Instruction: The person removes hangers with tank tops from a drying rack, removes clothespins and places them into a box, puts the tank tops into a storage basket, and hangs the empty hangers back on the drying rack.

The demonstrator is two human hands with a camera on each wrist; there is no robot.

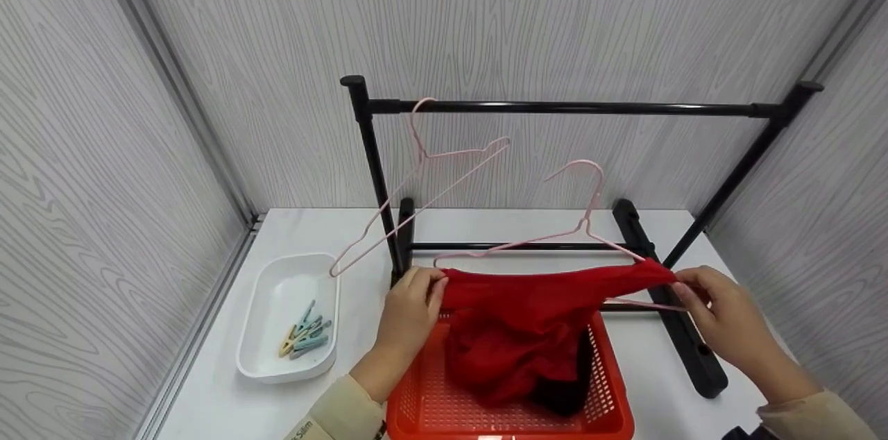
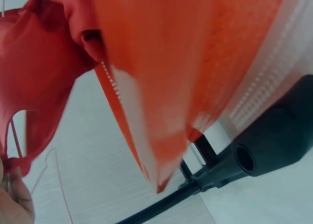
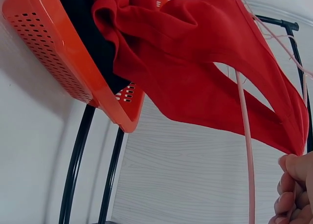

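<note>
A red cloth garment [image 1: 520, 308] is stretched between both hands, its lower part bunched in an orange-red basket [image 1: 617, 398]. My left hand [image 1: 409, 311] pinches the upper left corner between thumb and fingers. At the other end, my right hand [image 1: 728, 318] pinches the upper right corner. A pink hanger [image 1: 587, 214] stands against the garment, its hook free above the cloth and its lower right part covered by it. In the right wrist view, a pink hanger bar [image 3: 248, 150] shows through the garment's opening; whether it lies inside the garment I cannot tell.
A black rack [image 1: 576, 107] stands behind the basket, with another pink hanger [image 1: 423, 155] hooked on its top bar. On the left, a white tray [image 1: 267, 301] holds several clothespins [image 1: 305, 336]. Dark cloth [image 1: 562, 395] lies in the basket beneath the red garment.
</note>
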